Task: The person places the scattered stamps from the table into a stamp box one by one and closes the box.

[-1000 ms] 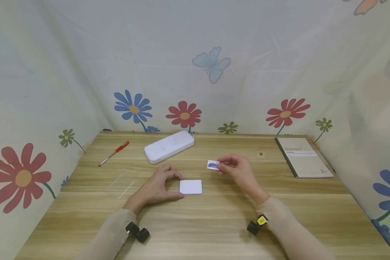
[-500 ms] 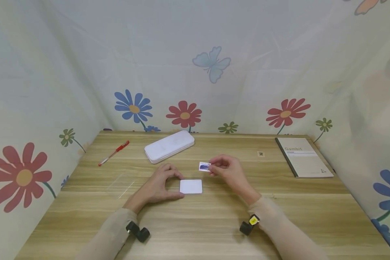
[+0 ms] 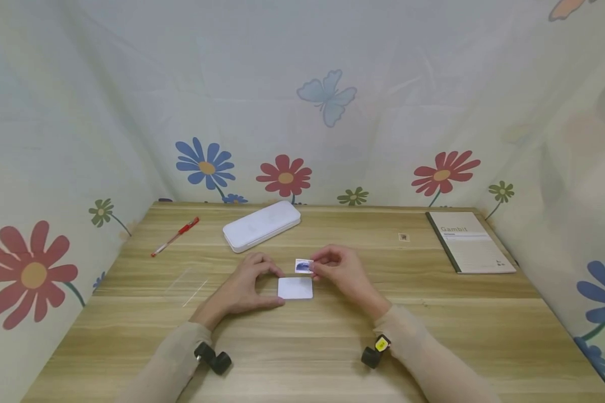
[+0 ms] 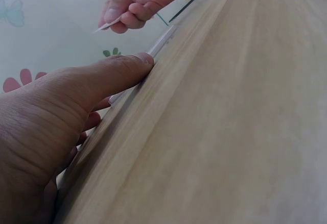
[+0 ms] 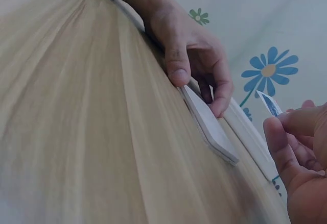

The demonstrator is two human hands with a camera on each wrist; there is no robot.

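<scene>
On the table, my left hand (image 3: 247,287) holds the left end of a small white slab with rounded corners (image 3: 297,288), thumb at its near edge and a finger at its far edge. The slab lies flat, and a thin line runs along its side in the right wrist view. Between thumb and fingertips, my right hand (image 3: 343,271) pinches a postage stamp (image 3: 302,266) with a blue-purple picture and a white border. This stamp is raised just beyond the slab's far edge; part of it is hidden under the fingers.
A white pencil case (image 3: 262,226) lies at the back, with a red pen (image 3: 175,237) to its left. A clear plastic sheet (image 3: 186,285) is left of my left hand. Toward the right are a smaller stamp (image 3: 404,237) and a notebook (image 3: 469,243).
My right hand has moved left and slightly nearer with the stamp, from right of the white slab to just behind it. The left hand and slab have stayed in place.
</scene>
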